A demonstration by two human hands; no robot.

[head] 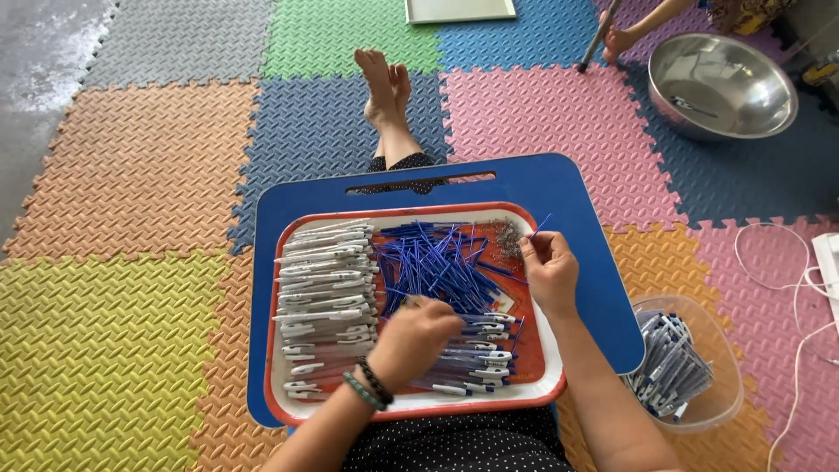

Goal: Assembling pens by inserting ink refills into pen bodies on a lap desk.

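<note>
Near edge: a dotted dark skirt, two bare forearms, beaded bands on the left wrist.

Left hand (418,336) is knuckles-up over the tray (276,385), fingers curled down into the near end of the blue refills (433,262), beside the short pile of finished pens (479,354). I cannot tell if anything is actually pinched underneath.

Right hand (549,267) sits at the right side of the tray, thumb and forefinger closed on one thin blue refill whose tip sticks up and away. Just beyond its fingertips lies a small grey heap, probably springs (506,234); too fine to be sure.

I judge this as mid-assembly: a refill is in the right hand, a barrel is being picked. The next move calls for a clear barrel from the pen barrels (325,288) stacked on the left, lined up end-on with the refill.

Tray rests on a blue lap desk (577,188). To the right, a clear tub (730,393) of pens, partly cut off by the arm.

Farther: crossed bare feet on coloured foam mats (131,175). Far right, a steel bowl (743,61), contents unclear; another person's foot cropped at the top edge.
</note>
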